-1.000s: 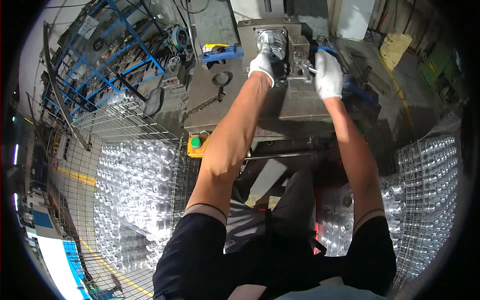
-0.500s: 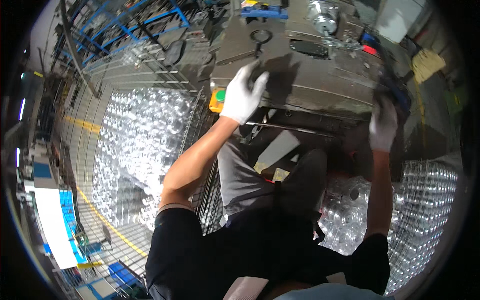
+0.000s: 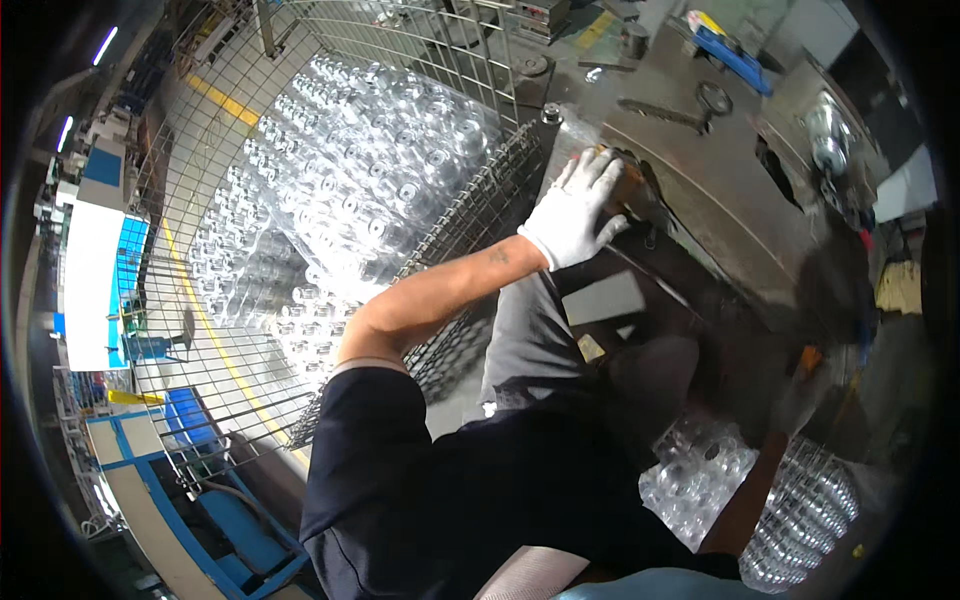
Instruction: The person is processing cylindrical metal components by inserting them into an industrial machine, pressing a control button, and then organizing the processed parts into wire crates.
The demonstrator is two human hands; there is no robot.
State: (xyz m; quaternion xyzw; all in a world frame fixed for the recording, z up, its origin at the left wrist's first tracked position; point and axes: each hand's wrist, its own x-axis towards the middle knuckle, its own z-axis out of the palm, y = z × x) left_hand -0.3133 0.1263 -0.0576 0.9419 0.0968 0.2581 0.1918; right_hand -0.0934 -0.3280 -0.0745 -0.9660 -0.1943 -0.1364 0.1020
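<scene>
My left hand [image 3: 580, 215], in a white glove, lies with its fingers spread over the orange button box [image 3: 628, 188] at the near left edge of the metal worktable [image 3: 700, 170]. It grips nothing, and the palm hides most of the box. Over on the right, my gloved right hand [image 3: 800, 398] is low in deep shadow beside a small orange thing [image 3: 811, 356]. Its fingers are too dark and blurred to make out. A shiny metal cylinder [image 3: 828, 135] stands at the table's far right, away from both hands.
Left of me, a wire cage [image 3: 480, 180] holds stacked shiny metal cups [image 3: 375, 190]. More shiny pieces in clear plastic [image 3: 695, 475] lie at lower right. A ring-ended tool [image 3: 714, 98] and a blue tray-like thing [image 3: 735, 60] rest on the worktable.
My view has turned left. My left hand has come down from above the table onto the orange button box, fingers spreading. My right hand has moved lower, into shadow beside the orange thing.
</scene>
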